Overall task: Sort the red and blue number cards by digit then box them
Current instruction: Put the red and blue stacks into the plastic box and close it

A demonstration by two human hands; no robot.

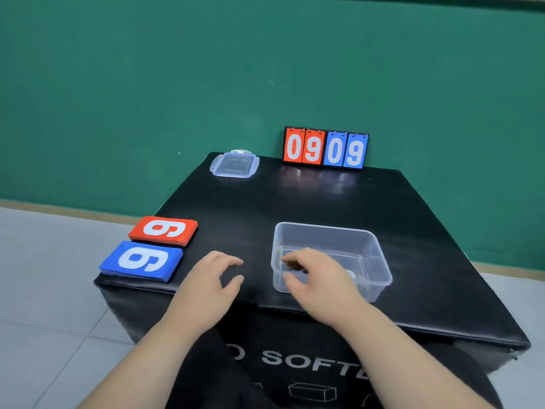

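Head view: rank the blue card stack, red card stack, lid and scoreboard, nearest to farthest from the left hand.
1. Blue card stack, just left of the left hand.
2. Red card stack, behind the blue one.
3. Lid, far left corner.
4. Scoreboard, far edge, right.

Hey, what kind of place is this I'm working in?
Probably a gym or sports room. A flip scoreboard stands by a green wall, and the work surface is a black padded box printed with SOFT, like a soft jump box, on a tiled floor.
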